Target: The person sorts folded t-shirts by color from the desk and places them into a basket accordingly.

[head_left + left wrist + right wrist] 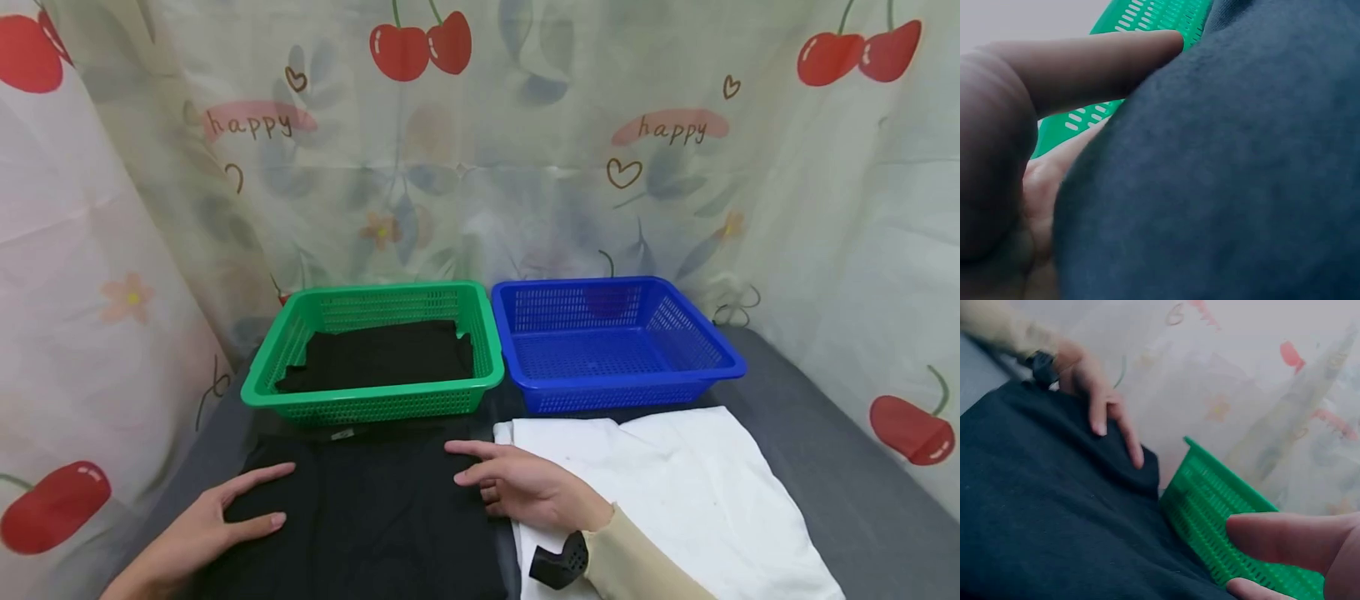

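A folded black garment (pixel 375 508) lies at the front, with a small pale label by its far edge. On its left side rests my left hand (pixel 225 508), thumb and index finger spread over the cloth; the other fingers are hidden. My right hand (pixel 525 483) is at the garment's right edge, index finger and thumb extended and apart, the other fingers partly bent. In the left wrist view the dark cloth (pixel 1222 169) fills most of the picture, with a finger (pixel 1104 69) reaching across its edge.
Behind the black garment stands a green basket (pixel 375 396) with folded black cloth (pixel 390 354) inside. Beside it is a blue basket (pixel 600 387). A folded white garment (pixel 660 483) lies to the right on the grey table surface (pixel 847 467). Patterned curtains (pixel 525 200) surround the table.
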Tool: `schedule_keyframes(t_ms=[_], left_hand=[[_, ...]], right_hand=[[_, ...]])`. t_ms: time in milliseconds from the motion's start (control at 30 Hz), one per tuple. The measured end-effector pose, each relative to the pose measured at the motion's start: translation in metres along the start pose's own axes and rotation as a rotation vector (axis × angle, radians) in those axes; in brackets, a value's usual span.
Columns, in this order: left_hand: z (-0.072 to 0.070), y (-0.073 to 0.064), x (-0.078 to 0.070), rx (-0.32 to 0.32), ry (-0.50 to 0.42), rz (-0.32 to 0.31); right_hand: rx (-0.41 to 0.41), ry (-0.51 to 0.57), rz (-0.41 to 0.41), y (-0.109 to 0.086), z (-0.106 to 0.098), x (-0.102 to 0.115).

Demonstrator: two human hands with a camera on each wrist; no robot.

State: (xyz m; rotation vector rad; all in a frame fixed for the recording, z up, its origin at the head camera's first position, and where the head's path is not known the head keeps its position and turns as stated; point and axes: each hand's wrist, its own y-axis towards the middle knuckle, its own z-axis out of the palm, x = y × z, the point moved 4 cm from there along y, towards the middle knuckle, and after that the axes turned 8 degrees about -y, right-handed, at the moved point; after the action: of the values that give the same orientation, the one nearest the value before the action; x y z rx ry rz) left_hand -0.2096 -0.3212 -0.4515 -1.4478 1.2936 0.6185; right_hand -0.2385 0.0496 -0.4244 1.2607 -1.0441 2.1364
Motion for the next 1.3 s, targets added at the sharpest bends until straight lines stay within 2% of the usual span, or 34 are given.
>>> schedule_keyframes(t_ms=[67, 267, 467, 700, 1033, 1300], left_hand=[[0.0, 0.001, 0.001, -0.006, 0.005, -0.006], [0.001, 0.002, 0.005, -0.01, 0.028, 0.001], [0.001, 0.002, 0.004, -0.022, 0.063, 0.003], [0.002, 0.001, 0.002, -0.035, 0.116, 0.008], [0.002, -0.001, -0.006, -0.047, 0.016, 0.01], [0.002, -0.007, -0.02, -0.042, -0.059, 0.078]], right_hand=[[-0.02, -0.022, -0.014, 0.001, 0.002, -0.004], [-0.065, 0.014, -0.069, 0.009, 0.003, -0.015], [-0.113, 0.0, -0.101, 0.01, 0.002, -0.016], [-0.119, 0.003, -0.131, 0.01, 0.003, -0.014], [-0.176, -0.042, -0.191, 0.007, 0.002, -0.008], [-0.223, -0.114, -0.277, 0.003, 0.0, 0.003]])
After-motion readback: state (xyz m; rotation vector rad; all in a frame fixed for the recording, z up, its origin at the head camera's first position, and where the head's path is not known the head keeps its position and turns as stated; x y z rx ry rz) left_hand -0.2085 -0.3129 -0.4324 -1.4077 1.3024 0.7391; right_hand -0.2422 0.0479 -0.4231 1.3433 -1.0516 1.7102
